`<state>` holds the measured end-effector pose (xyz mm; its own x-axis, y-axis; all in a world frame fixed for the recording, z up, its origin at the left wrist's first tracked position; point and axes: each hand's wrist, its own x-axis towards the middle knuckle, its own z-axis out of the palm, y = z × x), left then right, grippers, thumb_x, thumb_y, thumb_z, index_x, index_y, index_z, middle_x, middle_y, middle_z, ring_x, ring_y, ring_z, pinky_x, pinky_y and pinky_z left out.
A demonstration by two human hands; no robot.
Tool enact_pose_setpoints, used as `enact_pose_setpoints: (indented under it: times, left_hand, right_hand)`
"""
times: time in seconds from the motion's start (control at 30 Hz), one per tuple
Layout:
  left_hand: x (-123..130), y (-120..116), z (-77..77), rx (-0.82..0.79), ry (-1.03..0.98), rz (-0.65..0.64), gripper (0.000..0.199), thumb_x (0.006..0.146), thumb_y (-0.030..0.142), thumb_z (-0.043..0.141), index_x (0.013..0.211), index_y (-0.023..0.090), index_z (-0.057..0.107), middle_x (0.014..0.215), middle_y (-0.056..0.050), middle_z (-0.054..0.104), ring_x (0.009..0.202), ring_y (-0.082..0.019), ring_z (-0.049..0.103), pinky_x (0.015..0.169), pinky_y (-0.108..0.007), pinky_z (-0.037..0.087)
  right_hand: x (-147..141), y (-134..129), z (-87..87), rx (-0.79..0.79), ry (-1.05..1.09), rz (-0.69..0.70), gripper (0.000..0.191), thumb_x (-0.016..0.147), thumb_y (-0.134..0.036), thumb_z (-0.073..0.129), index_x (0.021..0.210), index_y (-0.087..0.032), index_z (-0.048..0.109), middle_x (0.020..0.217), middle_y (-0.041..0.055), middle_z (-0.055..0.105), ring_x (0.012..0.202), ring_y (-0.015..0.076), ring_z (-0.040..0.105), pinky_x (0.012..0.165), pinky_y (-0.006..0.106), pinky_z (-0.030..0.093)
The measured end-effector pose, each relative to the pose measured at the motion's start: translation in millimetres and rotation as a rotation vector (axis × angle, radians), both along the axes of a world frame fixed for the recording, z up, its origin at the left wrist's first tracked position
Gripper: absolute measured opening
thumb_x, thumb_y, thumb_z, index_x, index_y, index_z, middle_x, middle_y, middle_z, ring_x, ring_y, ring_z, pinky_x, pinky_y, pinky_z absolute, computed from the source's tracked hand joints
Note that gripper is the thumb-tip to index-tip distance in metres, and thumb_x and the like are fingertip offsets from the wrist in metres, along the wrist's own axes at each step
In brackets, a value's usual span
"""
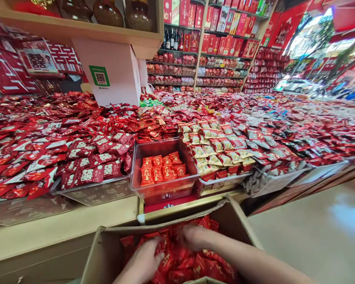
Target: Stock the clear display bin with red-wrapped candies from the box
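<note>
An open cardboard box (pixel 239 221) in front of me holds a heap of small red snack packets (pixel 185 268) with gold lettering. My left hand (pixel 144 258) reaches into the box from below, its thumb and fingers bent around packets at the left of the heap. Further in, my right hand (pixel 193 236) is down among the packets, smeared by motion, with its fingertips hidden. Just beyond the box, a clear plastic bin (pixel 165 189) contains rows of similar red packets (pixel 158 171) standing close together.
Bins of wrapped sweets flank that bin: maroon packets (pixel 90 173) at left, cream-and-red packets (pixel 219 148) at right. A pale counter edge (pixel 77 232) runs beneath them. A white pillar (pixel 112 75) with a QR code rises behind. Shelves of red boxes (pixel 215 47) stand further back.
</note>
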<state>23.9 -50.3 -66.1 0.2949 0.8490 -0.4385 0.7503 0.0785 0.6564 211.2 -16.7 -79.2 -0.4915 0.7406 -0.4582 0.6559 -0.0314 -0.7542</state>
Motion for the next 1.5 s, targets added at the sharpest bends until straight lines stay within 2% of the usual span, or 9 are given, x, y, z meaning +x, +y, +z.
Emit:
enact_pose_setpoints:
  times: [0.17,0.3,0.47,0.77,0.87,1.0,1.1,1.27,1.5]
  left_hand:
    - [9.9,-5.0,25.1,-0.181,-0.519,-0.073,0.062,0.067,0.025,0.061,0.123,0.013,0.037,0.127,-0.013,0.044,0.113,-0.02,0.042,0.09,-0.029,0.034]
    - [22.5,-7.5,41.0,-0.264,-0.839,-0.078,0.029,0.075,0.023,0.056,0.104,0.016,0.056,0.098,-0.005,0.062,0.092,-0.016,0.053,0.087,-0.029,0.035]
    - [27.4,-10.7,46.0,-0.576,-0.986,0.131,0.026,0.076,0.033,0.056,0.092,0.013,0.063,0.065,-0.001,0.063,0.06,-0.011,0.054,0.057,-0.02,0.039]
    - [27.1,-16.3,65.5,-0.801,-1.264,0.274,0.023,0.084,0.024,0.045,0.099,0.018,0.06,0.088,-0.008,0.065,0.08,-0.019,0.061,0.063,-0.027,0.045]
    - [27.9,-16.6,62.8,-0.667,-1.208,0.305,0.023,0.079,0.024,0.053,0.1,0.023,0.06,0.092,-0.006,0.064,0.086,-0.021,0.06,0.074,-0.032,0.044]
    - [34.5,-17.4,51.2,-0.106,-1.03,0.332,0.037,0.063,0.024,0.069,0.099,0.029,0.061,0.105,-0.003,0.057,0.105,-0.024,0.048,0.09,-0.035,0.037]
    - [37.5,-18.8,47.6,0.081,-1.021,0.379,0.042,0.055,0.029,0.074,0.095,0.028,0.064,0.107,-0.003,0.055,0.105,-0.024,0.047,0.092,-0.033,0.036]
    - [31.9,-16.1,55.5,-0.082,-1.146,0.432,0.043,0.057,0.031,0.072,0.099,0.026,0.062,0.097,-0.004,0.066,0.092,-0.021,0.058,0.083,-0.031,0.044]
    - [19.8,-5.2,49.0,-0.043,-0.964,0.415,0.033,0.062,0.029,0.068,0.093,0.022,0.061,0.093,-0.002,0.068,0.087,-0.018,0.059,0.079,-0.026,0.046]
  right_hand:
    - [8.6,-15.9,39.6,-0.291,0.412,-0.206,0.007,0.062,-0.017,0.055,0.068,-0.015,0.05,0.05,-0.0049,0.049,0.044,0.0079,0.046,0.047,0.022,0.038]
    - [3.8,-27.8,53.8,-0.484,0.687,-0.439,0.026,0.059,-0.032,0.064,0.068,-0.013,0.049,0.045,-0.0061,0.046,0.04,0.0047,0.042,0.042,0.018,0.036]
    - [-0.3,-30.2,56.5,-0.34,0.66,-0.465,0.032,0.062,-0.039,0.063,0.074,-0.012,0.05,0.048,-0.0054,0.048,0.038,0.0048,0.043,0.037,0.016,0.032]
    - [3.8,-28.9,70.4,-0.054,0.785,-0.525,0.026,0.065,-0.033,0.063,0.07,-0.014,0.046,0.053,-0.006,0.046,0.042,0.0039,0.042,0.042,0.018,0.037]
    - [3.2,-31.0,80.5,0.004,0.769,-0.539,0.024,0.068,-0.033,0.06,0.072,-0.014,0.047,0.053,-0.0045,0.047,0.047,0.0053,0.044,0.046,0.019,0.037]
    - [-3.1,-38.2,88.4,0.007,0.768,-0.537,0.03,0.069,-0.029,0.059,0.091,-0.016,0.043,0.067,-0.0022,0.051,0.058,0.008,0.047,0.053,0.021,0.04]
    - [-6.4,-43.8,93.3,0.087,0.667,-0.494,0.024,0.068,-0.014,0.053,0.09,-0.017,0.043,0.08,0.0001,0.053,0.072,0.0101,0.05,0.063,0.022,0.041]
    - [0.7,-38.2,129.5,0.393,0.315,-0.136,0.023,0.067,-0.005,0.044,0.085,-0.017,0.052,0.082,0.0015,0.057,0.074,0.0106,0.051,0.065,0.02,0.04]
    - [-3.5,67.1,199.2,0.916,-0.435,0.129,0.022,0.076,-0.01,0.041,0.081,-0.012,0.062,0.078,0.0097,0.062,0.076,0.0155,0.056,0.069,0.023,0.04]
